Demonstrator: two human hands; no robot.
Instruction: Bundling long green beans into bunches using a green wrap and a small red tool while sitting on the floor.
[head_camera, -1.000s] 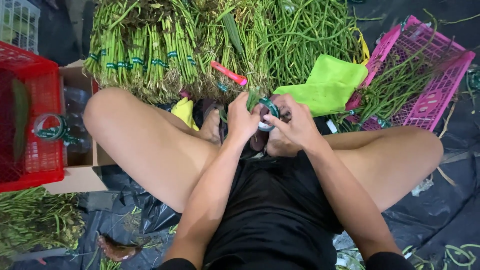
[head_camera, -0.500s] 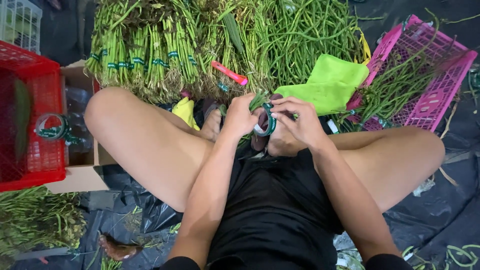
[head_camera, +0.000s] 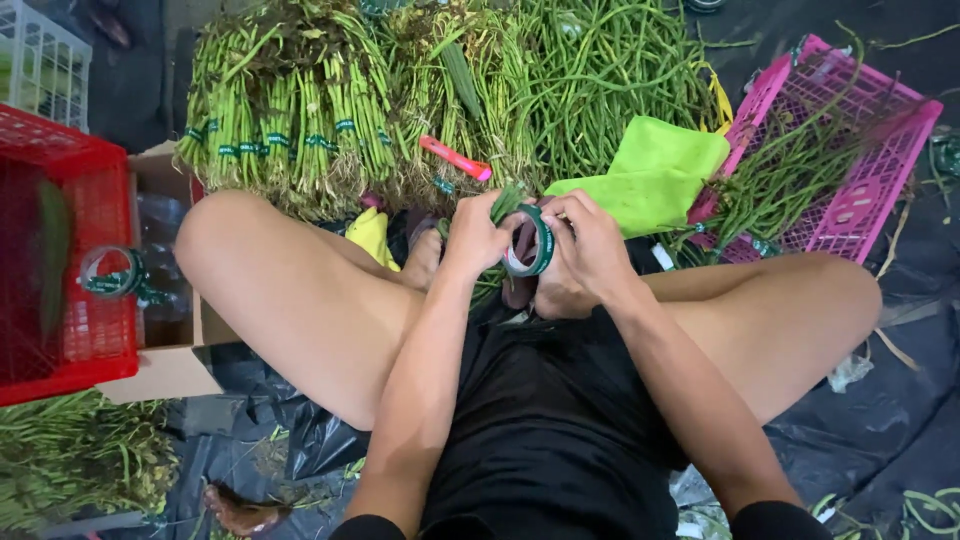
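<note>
- Tape comes first: a green roll of adhesive tape (head_camera: 530, 242) sits at the middle of the frame, clasped by the right hand (head_camera: 585, 250).
- Left hand (head_camera: 475, 235) is closed round a small bunch of green long beans (head_camera: 503, 205), touching the roll.
- Behind, across the upper frame, lie tied bundles of long beans (head_camera: 290, 130) and a pink-red marker (head_camera: 455, 158).
- Lime-green cloth (head_camera: 650, 170) and pink plastic crate (head_camera: 850, 200) sit upper right; red plastic crate (head_camera: 60, 260) at left.

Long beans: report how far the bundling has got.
Done: a row of taped bundles lies ahead. In hand: the left hand grips a small bunch while the right hand holds the tape roll. Left: loose beans and more in the pink crate.
</note>
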